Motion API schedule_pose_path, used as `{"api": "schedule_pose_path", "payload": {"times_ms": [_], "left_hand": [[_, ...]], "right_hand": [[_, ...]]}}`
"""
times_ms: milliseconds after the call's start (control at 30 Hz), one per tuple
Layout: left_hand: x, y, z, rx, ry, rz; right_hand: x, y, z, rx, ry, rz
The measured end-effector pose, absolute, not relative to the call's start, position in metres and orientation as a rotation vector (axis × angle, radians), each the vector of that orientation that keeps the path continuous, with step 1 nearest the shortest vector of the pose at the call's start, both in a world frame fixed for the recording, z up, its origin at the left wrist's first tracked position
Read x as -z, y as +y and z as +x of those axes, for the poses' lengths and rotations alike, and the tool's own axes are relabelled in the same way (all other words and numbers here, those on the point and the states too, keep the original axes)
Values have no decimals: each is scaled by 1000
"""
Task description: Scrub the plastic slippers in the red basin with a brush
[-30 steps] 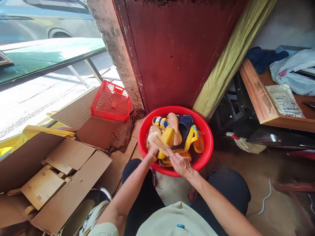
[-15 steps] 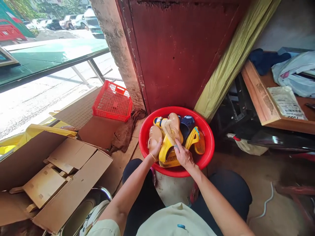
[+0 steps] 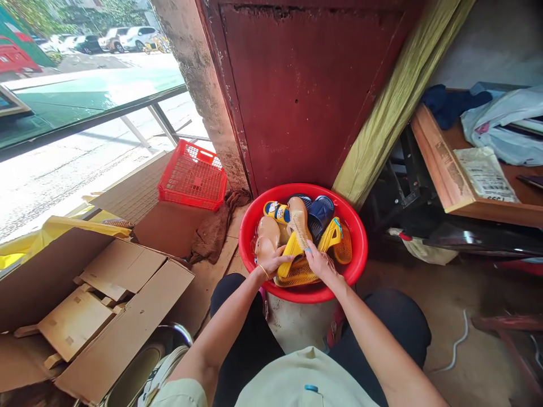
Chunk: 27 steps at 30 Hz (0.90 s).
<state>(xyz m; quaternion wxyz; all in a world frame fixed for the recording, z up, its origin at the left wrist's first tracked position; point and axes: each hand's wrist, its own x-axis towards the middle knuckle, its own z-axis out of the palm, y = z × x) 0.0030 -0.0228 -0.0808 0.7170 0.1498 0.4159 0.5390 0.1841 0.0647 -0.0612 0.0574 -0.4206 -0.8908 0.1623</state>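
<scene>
Head view: yellow slipper (image 3: 292, 247) lies tilted in the red basin (image 3: 360, 240), lower centre. Left hand (image 3: 271, 263) pinches its edge; right hand (image 3: 321, 263) closes its fingers around the brush (image 3: 301, 233). Slipper probably light, flexible, slippery when wet; grip at sole edge.

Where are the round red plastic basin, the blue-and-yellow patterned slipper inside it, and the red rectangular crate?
Round red plastic basin (image 3: 362, 243): head view, right rim.
Blue-and-yellow patterned slipper (image 3: 278, 212): head view, strap.
Red rectangular plastic crate (image 3: 190, 199): head view, near wall.
</scene>
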Motion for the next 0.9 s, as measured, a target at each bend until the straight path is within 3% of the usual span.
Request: {"api": "schedule_pose_path", "payload": {"times_ms": [200,433,733,900], "left_hand": [[76,-33,-11,-1258,811,199],[74,-38,-13,-1229,742,129],[66,-28,-19,-1402,723,-18],[63,-28,-22,-1321,657,56]], "right_hand": [[51,41,190,-508,-2757,-868],[53,90,194,-514,-2470,-1189],[85,-11,190,-674,-2515,-858],[63,46,181,-577,-2514,-1108]]}}
